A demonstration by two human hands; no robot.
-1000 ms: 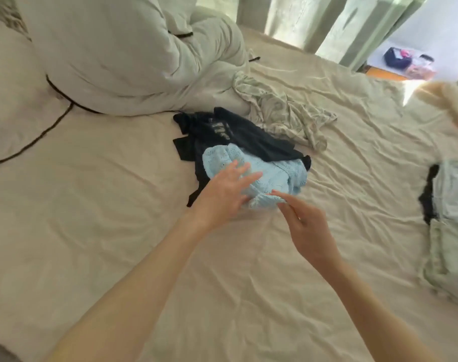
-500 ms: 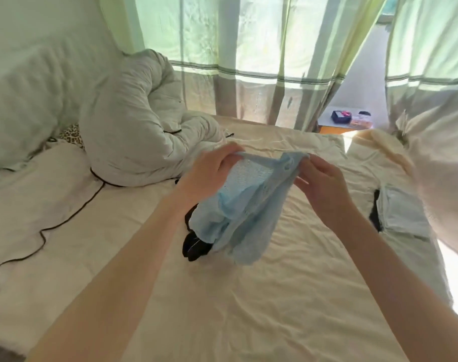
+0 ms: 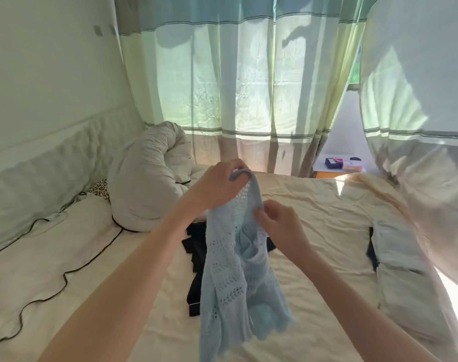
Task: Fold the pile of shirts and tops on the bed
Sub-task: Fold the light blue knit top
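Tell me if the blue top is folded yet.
Not folded. The blue top hangs loose, the left hand gripping its upper edge, the right hand pinching lower.

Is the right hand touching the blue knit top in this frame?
Touching. The head view shows the right hand with fingers curled into the blue top partway down, while the left hand grips its upper edge.

2 hands are in view: the left hand point(image 3: 217, 186) and the right hand point(image 3: 280, 226), both gripping 1 light blue knit top point(image 3: 233, 278). 1 dark garment point(image 3: 196, 257) lies on the bed just below and behind the hands. 1 stack of folded pale clothes point(image 3: 400, 257) sits well to the right of the right hand. 1 bundled white duvet point(image 3: 147, 178) lies beyond the left hand. 1 black cable point(image 3: 65, 275) trails to the left of the left arm.
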